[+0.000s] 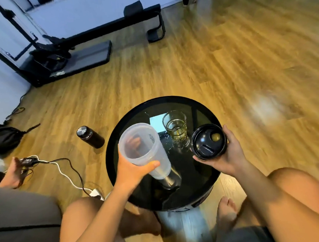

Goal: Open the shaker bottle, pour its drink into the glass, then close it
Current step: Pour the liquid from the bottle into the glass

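Observation:
The translucent shaker bottle [147,148] is open, looks empty, and leans slightly over the round black table [117,133]. My left hand [133,167] grips its side. My right hand [227,154] holds the black lid [209,141] to the right of the bottle, inner side turned toward me, with a yellowish spot on it. Between bottle and lid, farther back, the clear glass [175,127] stands upright on the table with yellow drink in its lower part.
A dark flask [90,137] stands on the wooden floor left of the table. Cables and a white adapter [95,193] lie near my left knee, with a black bag [4,136] at far left. Exercise equipment [69,51] sits at the back.

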Motion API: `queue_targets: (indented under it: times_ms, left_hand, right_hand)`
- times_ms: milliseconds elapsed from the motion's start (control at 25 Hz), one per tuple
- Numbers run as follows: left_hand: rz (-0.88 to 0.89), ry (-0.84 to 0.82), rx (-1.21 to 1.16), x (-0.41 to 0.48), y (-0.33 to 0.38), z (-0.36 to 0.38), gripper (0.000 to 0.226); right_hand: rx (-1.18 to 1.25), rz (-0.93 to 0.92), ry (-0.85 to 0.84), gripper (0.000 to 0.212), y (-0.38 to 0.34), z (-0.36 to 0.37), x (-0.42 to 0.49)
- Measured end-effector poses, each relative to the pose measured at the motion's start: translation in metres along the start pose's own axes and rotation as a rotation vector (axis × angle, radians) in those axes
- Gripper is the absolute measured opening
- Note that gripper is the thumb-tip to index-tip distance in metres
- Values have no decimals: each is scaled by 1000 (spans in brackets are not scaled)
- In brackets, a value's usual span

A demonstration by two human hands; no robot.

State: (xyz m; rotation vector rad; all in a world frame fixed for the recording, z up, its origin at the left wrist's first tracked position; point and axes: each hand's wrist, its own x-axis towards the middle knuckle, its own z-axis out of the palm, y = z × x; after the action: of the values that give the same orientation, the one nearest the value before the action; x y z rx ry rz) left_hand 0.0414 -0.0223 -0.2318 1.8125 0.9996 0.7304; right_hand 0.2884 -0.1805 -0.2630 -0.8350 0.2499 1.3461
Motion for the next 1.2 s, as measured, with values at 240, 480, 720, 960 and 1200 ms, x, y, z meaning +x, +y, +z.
queue_targets:
  times_ms: [240,480,720,960,1200]
  left_hand:
    - [38,28,29,8,12,8,98]
    - [109,16,204,44,33,10,103]
    - [81,-154,491,79,47,6,99]
    - [97,-238,681,100,56,-1,94]
    - [141,-284,807,106,62,1,87]
  right_hand:
    - [-14,41,21,58,5,-13,21]
    - [-9,45,-2,57,1,-12,31]
    - [15,17,-8,66,2,-18,36]
    - [11,17,3,74,3,-18,40]
    - [11,28,10,76,5,-18,41]
